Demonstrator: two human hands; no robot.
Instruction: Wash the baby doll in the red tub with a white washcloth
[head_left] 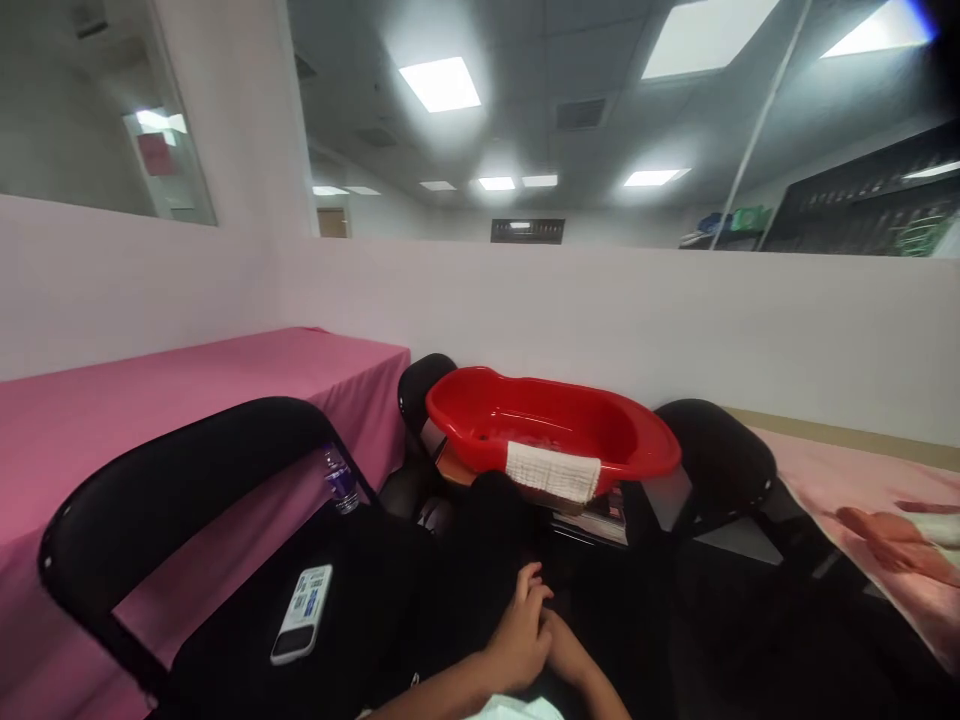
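Over the dark-clothed lap, the left hand (519, 634) is being rested against the right hand (565, 648). The left fingers are being held loosely spread and slightly bent, with no object being gripped; the right fingers are being partly hidden, so their state cannot be told. To the left, a smartphone (304, 608) is being supported on a black chair (195, 465), its hard shell probably being easily gripped by the long edges. Near it, a clear plastic bottle (341, 482) is being stood upright; its thin wall is probably being dented by a tight squeeze.

Beyond the knees, well apart from both hands, a red baby bathtub (637, 440) is being set between two folding chairs; what is bearing it is being partly hidden. Its glossy shell is being judged stiff, light if dry, and slippery if wet, best being taken by the rim at both ends. Over its near rim a white washcloth (553, 470) is being draped, probably soft and easily pinched at a corner. Below, books (600, 525) are being partly covered.

Farther off, a table is being covered by a pink tablecloth (285, 355); behind, a white wall (540, 300) is being topped by glass, through which ceiling lights (441, 84) are being seen.
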